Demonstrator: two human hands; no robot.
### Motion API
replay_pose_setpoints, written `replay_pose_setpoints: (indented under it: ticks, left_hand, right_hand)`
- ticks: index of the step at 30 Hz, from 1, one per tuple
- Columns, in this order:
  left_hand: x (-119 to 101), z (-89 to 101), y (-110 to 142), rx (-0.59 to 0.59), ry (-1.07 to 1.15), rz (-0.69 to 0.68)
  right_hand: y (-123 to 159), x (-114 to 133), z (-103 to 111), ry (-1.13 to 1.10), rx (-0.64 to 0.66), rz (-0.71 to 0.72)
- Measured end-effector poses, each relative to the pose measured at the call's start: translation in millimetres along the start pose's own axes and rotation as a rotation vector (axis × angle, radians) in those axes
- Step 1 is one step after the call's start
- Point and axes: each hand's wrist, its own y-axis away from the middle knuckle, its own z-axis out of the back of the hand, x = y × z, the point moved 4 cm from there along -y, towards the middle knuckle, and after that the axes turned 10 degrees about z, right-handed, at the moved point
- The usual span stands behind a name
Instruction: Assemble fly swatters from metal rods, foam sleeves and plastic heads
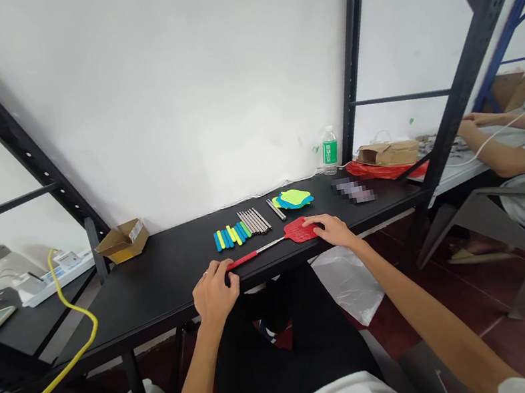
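A red fly swatter (pixel 301 229) with a metal rod and a red handle lies across the front of the black table. My left hand (pixel 214 292) is closed round the end of the handle. At the other end, my right hand (pixel 333 229) grips the edge of the mesh head, its fingers on top. Just behind the swatter is a row of blue, yellow and green handles (pixel 232 236). Beside them lie several metal rods (pixel 254 221), with a few more rods (pixel 275 209) farther right. A stack of yellow and blue swatter heads (pixel 295 199) sits behind the red one.
An opened cardboard box (pixel 123 241) stands at the table's left end. Toward the right are a water bottle (pixel 330 151), a red bag (pixel 379 168) and another box (pixel 388 153). Black metal posts (pixel 353 52) frame the table. Another person (pixel 506 140) sits at right.
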Motion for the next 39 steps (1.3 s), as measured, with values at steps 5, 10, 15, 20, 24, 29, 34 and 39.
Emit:
replay_pose_setpoints:
  ticks: [5, 10, 15, 20, 24, 29, 34, 39]
  left_hand:
    - [-1.2, 1.1, 0.1, -0.004, 0.001, 0.003]
    - [-1.9, 2.2, 0.0, -0.002, 0.021, 0.004]
    - [-1.2, 1.3, -0.1, -0.002, 0.015, 0.011]
    - [-0.8, 1.3, -0.1, -0.004, 0.007, 0.001]
    - [-0.8, 1.8, -0.1, -0.004, 0.009, 0.001]
    - [-1.4, 1.6, 0.0, -0.01, 0.014, 0.001]
    - [-1.4, 1.4, -0.4, 0.0, 0.019, 0.0]
    - [-1.4, 1.1, -0.6, 0.004, 0.017, -0.001]
  right_hand:
    - [0.0, 1.7, 0.9, 0.036, 0.004, -0.046]
    - [-0.4, 1.4, 1.0, 0.029, 0.021, -0.078]
    - [-1.1, 0.5, 0.9, 0.009, 0.028, -0.098]
    - [-1.6, 0.3, 0.9, 0.002, 0.015, -0.098]
    - [-2.1, -7.0, -0.8, -0.076, -0.035, -0.113]
    - [-6.3, -19.3, -4.7, -0.295, -0.094, -0.078]
    - [-8.4, -21.8, -5.0, -0.412, -0.095, -0.052]
    - [-6.6, -17.3, 4.8, -0.6, -0.114, -0.099]
